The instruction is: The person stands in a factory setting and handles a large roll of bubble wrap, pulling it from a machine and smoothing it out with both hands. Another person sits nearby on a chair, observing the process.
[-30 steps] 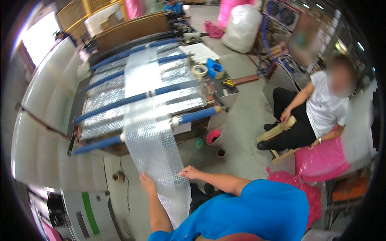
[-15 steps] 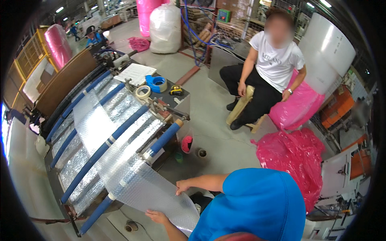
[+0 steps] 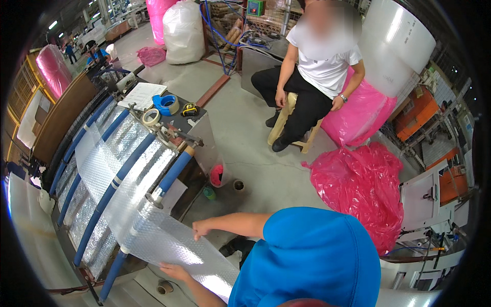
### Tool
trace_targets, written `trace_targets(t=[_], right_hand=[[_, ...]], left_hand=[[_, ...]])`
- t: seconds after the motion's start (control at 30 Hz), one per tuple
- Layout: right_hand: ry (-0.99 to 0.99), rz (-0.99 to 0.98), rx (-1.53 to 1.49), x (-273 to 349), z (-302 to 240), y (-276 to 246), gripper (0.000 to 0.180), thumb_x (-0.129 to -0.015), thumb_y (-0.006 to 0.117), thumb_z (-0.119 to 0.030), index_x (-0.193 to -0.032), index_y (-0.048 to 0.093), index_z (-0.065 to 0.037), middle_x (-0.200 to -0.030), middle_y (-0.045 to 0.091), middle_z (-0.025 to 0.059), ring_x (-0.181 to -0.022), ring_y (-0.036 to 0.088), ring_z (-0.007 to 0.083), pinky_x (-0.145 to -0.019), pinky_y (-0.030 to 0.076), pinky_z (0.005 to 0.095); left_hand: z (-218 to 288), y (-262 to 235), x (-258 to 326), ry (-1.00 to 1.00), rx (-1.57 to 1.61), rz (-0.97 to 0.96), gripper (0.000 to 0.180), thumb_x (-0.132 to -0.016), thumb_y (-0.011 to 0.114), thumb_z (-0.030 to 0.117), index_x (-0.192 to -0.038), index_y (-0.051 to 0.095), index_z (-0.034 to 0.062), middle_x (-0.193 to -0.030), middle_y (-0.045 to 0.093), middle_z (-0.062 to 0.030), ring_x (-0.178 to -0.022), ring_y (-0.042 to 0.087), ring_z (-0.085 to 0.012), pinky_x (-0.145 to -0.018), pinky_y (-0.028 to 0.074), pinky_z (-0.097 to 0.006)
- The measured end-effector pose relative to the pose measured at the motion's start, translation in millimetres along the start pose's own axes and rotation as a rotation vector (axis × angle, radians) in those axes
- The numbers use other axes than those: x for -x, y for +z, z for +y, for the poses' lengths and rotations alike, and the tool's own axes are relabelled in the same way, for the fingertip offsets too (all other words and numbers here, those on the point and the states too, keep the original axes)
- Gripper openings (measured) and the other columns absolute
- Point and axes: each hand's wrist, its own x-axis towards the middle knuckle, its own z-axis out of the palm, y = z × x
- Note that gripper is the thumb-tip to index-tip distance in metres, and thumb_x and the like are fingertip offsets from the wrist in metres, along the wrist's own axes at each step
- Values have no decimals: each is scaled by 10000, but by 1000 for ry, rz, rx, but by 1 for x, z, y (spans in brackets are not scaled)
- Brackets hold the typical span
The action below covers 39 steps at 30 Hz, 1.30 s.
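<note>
A strip of clear bubble wrap (image 3: 169,235) runs off the blue rollers of a machine toward my body. My right hand (image 3: 202,228) is closed on its far edge. My left hand (image 3: 175,271) grips the near edge, its fingers lying along the film. Between the two hands the strip hangs slack and slopes down, with its lower end hidden by my blue shirt. Blue rollers (image 3: 113,184) cross the machine bed, over a silvery, crinkled sheet (image 3: 128,138).
Tape rolls (image 3: 165,105), papers (image 3: 143,95) and a tape measure (image 3: 190,109) lie on the machine's side table. One person (image 3: 325,69) sits on a low wooden stool (image 3: 302,138). Crumpled pink plastic (image 3: 358,189) covers floor at right. Cardboard cores (image 3: 238,185) stand beside the machine.
The whole view has shifted, so the machine and seated person appear farther left. Both my hands keep hold of the bubble wrap, in nearly the same place relative to the machine.
</note>
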Motion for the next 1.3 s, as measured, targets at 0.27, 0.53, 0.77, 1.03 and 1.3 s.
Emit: trace_targets(t=[0.27, 0.53, 0.77, 1.03, 1.3], right_hand=[[-263, 357, -276, -11, -43, -31, 224, -715, 572, -248, -753, 598, -29, -669, 592, 84, -597, 573, 177, -506, 452, 315], [-258, 262, -620, 34, -59, 0, 203, -764, 543, -214, -811, 570, -18, -693, 590, 54, -582, 558, 120, -486, 449, 258], [-89, 113, -567, 99, -21, 58, 234, -803, 519, -254, -834, 597, -36, -662, 569, 13, -576, 513, 74, -484, 415, 242], [-125, -5, -765, 182, -135, 12, 314, -832, 463, -303, -695, 525, -27, -561, 514, 36, -476, 474, 88, -434, 373, 212], [-48, 107, -761, 172, -107, 33, 298, -822, 482, -300, -680, 511, -40, -560, 516, 24, -474, 464, 73, -435, 373, 203]], left_hand=[[51, -9, -65, -69, 1, 65, 576, -797, 401, 484, -923, 479, -72, -875, 522, -262, -780, 500, -387, -706, 389, -399], [-44, -10, -36, -136, -124, 13, 642, -645, 630, 476, -935, 487, -78, -859, 546, -180, -744, 504, -240, -702, 406, -317], [5, -71, 62, -323, 19, -78, 765, -601, 705, 373, -1091, 380, -116, -1103, 441, -220, -1017, 422, -270, -871, 326, -328], [117, -172, 46, -225, 302, -82, 358, -705, 636, 263, -857, 524, -40, -732, 569, -78, -625, 493, -116, -593, 403, -265], [83, -143, 62, -340, 245, -237, 366, -679, 670, 237, -863, 528, -46, -800, 590, -90, -711, 534, -131, -657, 421, -265]])
